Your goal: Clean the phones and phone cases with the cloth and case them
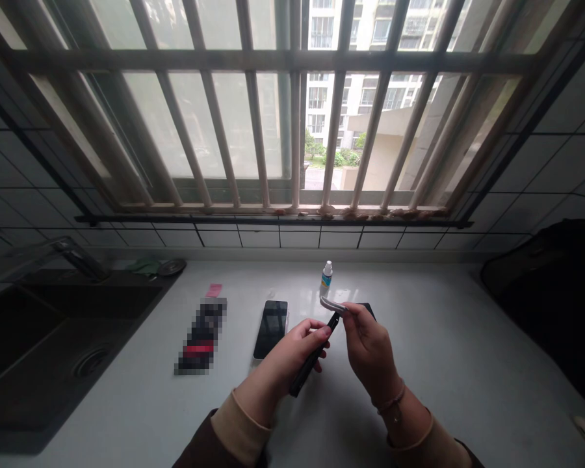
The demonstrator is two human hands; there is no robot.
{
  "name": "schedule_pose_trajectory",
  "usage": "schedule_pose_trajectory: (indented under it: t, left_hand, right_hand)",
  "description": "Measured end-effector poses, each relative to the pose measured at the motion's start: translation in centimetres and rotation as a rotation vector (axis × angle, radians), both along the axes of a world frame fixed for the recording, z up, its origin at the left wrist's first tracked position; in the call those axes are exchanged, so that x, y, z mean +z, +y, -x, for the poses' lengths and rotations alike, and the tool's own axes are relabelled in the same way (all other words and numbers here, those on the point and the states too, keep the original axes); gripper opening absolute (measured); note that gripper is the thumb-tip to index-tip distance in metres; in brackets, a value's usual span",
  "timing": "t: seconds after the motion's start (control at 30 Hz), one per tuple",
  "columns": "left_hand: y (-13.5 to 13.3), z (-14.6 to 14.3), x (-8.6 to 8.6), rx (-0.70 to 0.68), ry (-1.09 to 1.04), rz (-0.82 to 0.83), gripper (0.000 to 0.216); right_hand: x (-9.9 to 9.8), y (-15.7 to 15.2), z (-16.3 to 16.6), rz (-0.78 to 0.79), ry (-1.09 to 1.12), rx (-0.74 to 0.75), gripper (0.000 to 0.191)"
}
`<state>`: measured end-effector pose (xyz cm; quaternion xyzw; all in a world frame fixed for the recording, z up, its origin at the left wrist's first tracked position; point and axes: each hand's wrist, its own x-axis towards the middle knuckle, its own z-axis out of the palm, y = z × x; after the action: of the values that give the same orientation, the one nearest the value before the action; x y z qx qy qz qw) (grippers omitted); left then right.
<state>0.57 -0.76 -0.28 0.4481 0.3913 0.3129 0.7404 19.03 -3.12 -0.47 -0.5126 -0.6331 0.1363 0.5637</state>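
My left hand (308, 344) is closed around a slim black phone (303, 378), held tilted and seen mostly edge-on above the counter. In my right hand (370, 341) a small curved grey-and-white strip (332, 305) is pinched at the phone's upper end; its exact kind does not show. Just behind it stands a small white-capped bottle (326, 275) with a blue and yellow label. To the left of my left hand lies a phone (272, 329) with a dark screen and white edge. Behind my right hand a flat black object (369, 310) is partly hidden.
Farther left on the white counter (141, 390) lie a blurred-out dark and red item (201, 338) and a pink slip (214, 290). A dark sink (43, 416) with a faucet (80, 257) fills the left. At right is a black bag-like shape (556, 292). A barred window (292, 62) stands behind.
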Motion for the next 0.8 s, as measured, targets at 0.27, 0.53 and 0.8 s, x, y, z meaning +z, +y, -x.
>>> schedule_pose_trajectory:
  t: [0.27, 0.53, 0.8]
  left_hand:
    - [-0.9, -0.9, 0.6, 0.102, -0.320, 0.280, 0.036]
    - [-0.1, -1.3, -0.8, 0.239, -0.453, 0.324, 0.020]
    - [2.2, 0.3, 1.3, 0.555, -0.491, 0.379, 0.025]
  right_hand:
    - [-0.1, -0.1, 0.4, -0.130, -0.137, 0.112, 0.034]
    - [0.5, -0.5, 0.8, -0.136, -0.104, 0.244, 0.036]
    - [1.9, -1.9, 1.3, -0.074, 0.009, 0.540, 0.034]
